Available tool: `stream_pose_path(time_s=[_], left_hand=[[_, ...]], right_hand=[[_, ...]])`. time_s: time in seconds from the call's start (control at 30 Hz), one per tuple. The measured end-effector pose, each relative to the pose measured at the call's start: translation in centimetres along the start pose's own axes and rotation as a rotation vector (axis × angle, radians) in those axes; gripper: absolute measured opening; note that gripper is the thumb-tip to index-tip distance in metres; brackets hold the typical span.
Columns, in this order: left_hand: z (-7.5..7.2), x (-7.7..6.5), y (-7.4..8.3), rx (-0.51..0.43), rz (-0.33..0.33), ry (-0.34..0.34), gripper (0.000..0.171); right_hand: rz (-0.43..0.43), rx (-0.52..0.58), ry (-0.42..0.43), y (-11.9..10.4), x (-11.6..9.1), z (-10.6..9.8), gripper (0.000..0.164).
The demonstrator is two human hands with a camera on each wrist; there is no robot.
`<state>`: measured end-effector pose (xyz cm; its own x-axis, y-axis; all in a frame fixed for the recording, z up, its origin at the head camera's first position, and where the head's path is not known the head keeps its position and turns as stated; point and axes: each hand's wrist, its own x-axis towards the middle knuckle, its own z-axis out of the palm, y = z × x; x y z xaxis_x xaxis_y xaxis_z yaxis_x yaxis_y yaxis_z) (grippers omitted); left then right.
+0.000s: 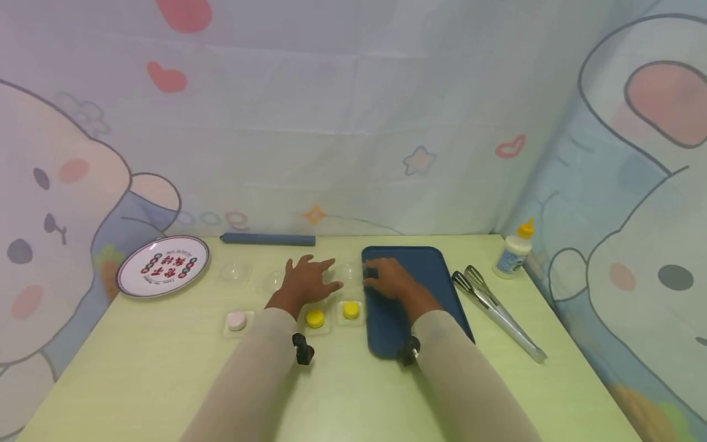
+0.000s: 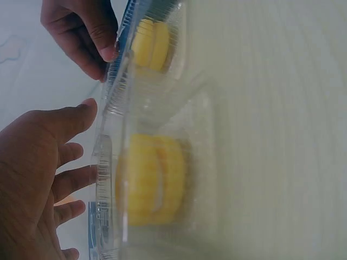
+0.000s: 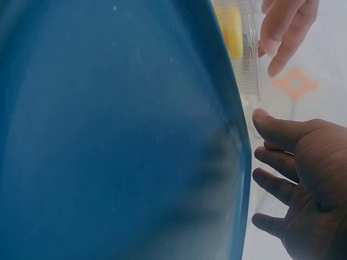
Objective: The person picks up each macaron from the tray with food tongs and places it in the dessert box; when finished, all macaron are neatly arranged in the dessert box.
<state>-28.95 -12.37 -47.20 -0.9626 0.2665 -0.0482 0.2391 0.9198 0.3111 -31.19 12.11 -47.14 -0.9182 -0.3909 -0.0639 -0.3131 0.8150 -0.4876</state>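
Two clear plastic clamshell boxes stand near the hands with their lids raised, each holding a yellow macaron. My left hand hovers behind the left of these boxes, fingers spread, with nothing in its grasp. In the left wrist view its fingertips are close to the upright clear lid; contact is hard to judge. Over the left edge of the blue tray is my right hand, fingers loosely bent. Its thumb lies near the right box's clear lid, with no grip visible.
Left of the hands, another open clear box holds a pale pink macaron. A printed plate lies far left, and a dark blue bar lies along the back. Metal tongs and a yellow-capped bottle are at the right.
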Motion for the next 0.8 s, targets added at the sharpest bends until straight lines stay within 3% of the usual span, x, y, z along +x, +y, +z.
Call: stream_pose_path(time_s=[0.53, 0.8], left_hand=[[0.7, 0.3, 1.3, 0.04, -0.001, 0.039, 0.064], [0.3, 0.0, 1.7, -0.059, 0.024, 0.14, 0.064]], right_hand=[[-0.018, 0.062, 0.049, -0.6, 0.0, 0.4, 0.051], [-0.01, 0.209, 0.199, -0.7, 0.0, 0.8, 0.049]])
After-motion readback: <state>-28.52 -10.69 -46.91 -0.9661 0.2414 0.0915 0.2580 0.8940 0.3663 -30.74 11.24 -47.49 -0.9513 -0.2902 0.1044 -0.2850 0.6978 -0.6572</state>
